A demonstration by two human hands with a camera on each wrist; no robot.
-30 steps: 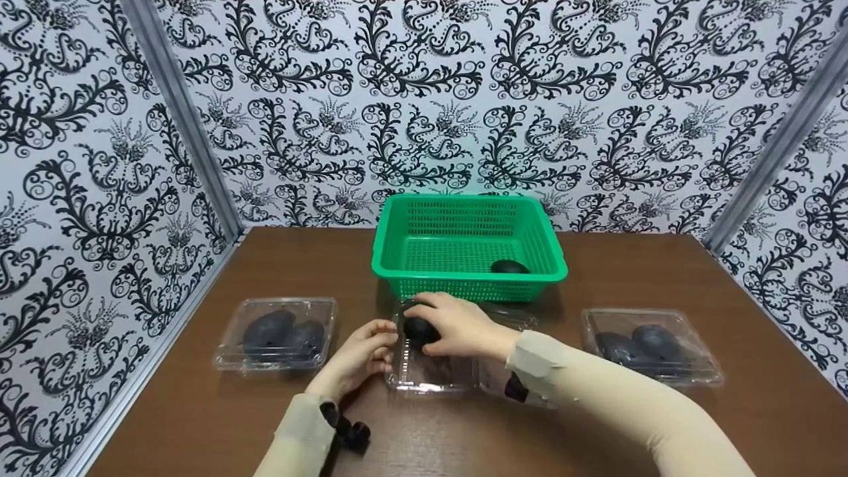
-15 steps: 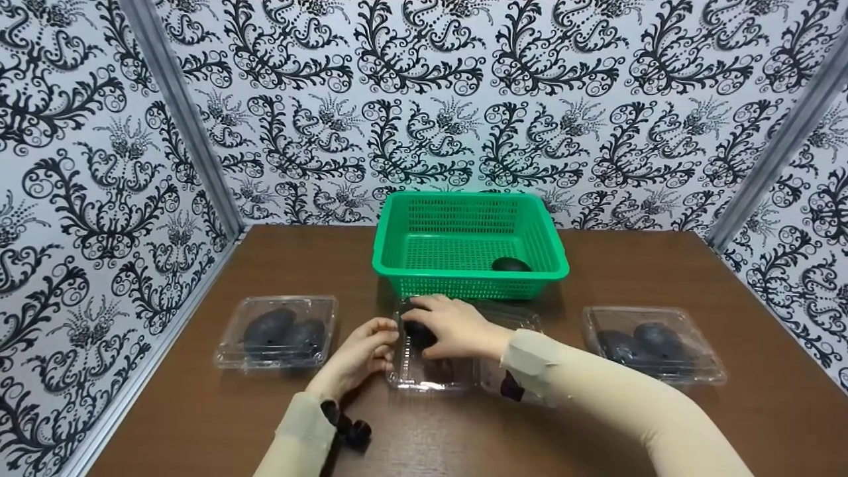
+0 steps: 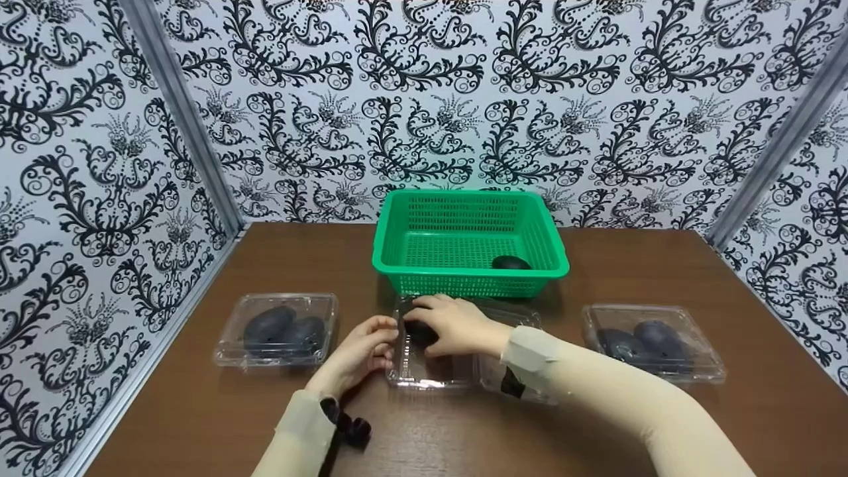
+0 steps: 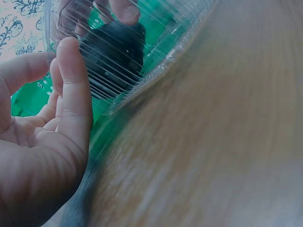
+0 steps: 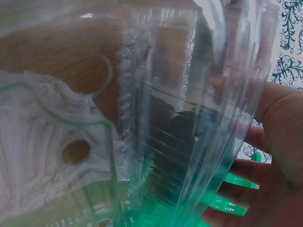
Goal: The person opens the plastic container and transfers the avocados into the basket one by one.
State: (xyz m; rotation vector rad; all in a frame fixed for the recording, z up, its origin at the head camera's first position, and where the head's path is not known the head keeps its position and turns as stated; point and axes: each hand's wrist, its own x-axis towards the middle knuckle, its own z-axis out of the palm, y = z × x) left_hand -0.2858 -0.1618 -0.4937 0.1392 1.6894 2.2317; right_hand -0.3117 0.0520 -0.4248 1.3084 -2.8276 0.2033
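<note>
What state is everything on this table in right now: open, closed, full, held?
Middle clamshell box: open, lid folded out to the right.
Dark avocado: in the middle box, gripped by the right hand.
Left hand: steadying the middle box's left edge.
Left clamshell box: closed, two avocados inside.
Right clamshell box: closed, two avocados inside.
Green basket: upright, one avocado inside.
</note>
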